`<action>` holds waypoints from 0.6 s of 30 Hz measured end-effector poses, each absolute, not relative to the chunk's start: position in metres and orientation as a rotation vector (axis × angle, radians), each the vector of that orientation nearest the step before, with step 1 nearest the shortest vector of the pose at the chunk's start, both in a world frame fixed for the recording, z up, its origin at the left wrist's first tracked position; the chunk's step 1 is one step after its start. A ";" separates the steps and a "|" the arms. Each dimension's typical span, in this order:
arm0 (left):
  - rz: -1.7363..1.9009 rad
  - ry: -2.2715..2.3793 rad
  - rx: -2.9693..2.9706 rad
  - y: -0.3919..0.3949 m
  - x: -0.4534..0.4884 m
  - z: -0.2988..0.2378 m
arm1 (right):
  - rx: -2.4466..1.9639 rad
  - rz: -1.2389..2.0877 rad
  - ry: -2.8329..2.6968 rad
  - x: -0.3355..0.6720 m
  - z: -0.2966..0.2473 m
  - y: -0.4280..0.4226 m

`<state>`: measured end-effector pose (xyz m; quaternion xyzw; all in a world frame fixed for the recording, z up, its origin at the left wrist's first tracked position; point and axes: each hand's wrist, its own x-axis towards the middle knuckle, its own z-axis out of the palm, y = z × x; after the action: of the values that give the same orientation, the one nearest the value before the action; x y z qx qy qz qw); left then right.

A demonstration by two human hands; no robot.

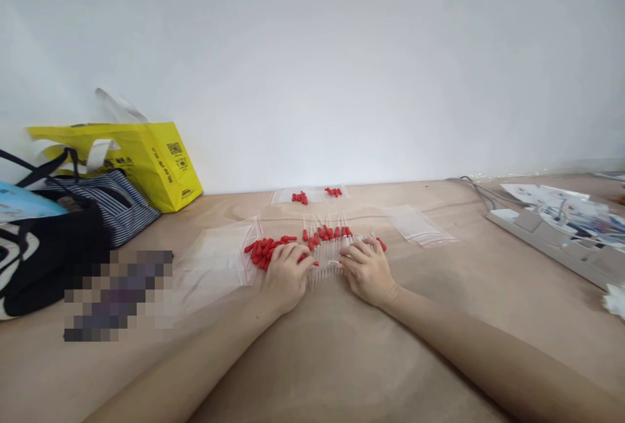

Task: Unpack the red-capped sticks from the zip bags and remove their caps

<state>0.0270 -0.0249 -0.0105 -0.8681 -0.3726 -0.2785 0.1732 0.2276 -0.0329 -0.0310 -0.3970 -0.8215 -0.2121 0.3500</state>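
My left hand [287, 276] is closed in a pinch, with the tip of a red rubber dropper bulb [316, 263] poking out past its fingers. Facing it, my right hand [368, 272] has its fingers closed on a thin clear dropper tube [334, 262], whose end points toward the bulb; a small gap shows between the two. Under and between the hands lies a row of clear tubes [319, 274]. Several tubes beyond them carry red bulbs [328, 233]. Beside my left hand is a heap of loose red bulbs [261, 252], on a clear zip bag [215, 257].
Bulbed droppers [299, 198] lie on a bag by the wall. Another zip bag [417, 224] is at right, before a power strip [547, 244] and packets [561, 205]. A yellow bag [141, 156], a striped pouch [122, 205] and a black bag [53, 260] stand left.
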 end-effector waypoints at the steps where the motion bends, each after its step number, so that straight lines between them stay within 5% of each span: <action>1: -0.802 -1.078 -2.446 -0.025 0.026 -0.010 | -1.055 -0.546 -2.112 0.229 -0.031 -0.033; 9: -0.935 -1.279 -2.410 -0.019 0.020 0.003 | -1.240 -0.186 -2.034 0.229 -0.013 -0.024; 18: -0.822 -2.045 -2.281 0.018 -0.032 0.042 | -1.846 0.395 -2.002 0.201 0.022 0.013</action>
<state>-0.0324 0.0183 0.0419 -0.7190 -0.6447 -0.2590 -0.0152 0.2013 0.0125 0.0221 -0.6581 -0.7137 0.1408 0.1940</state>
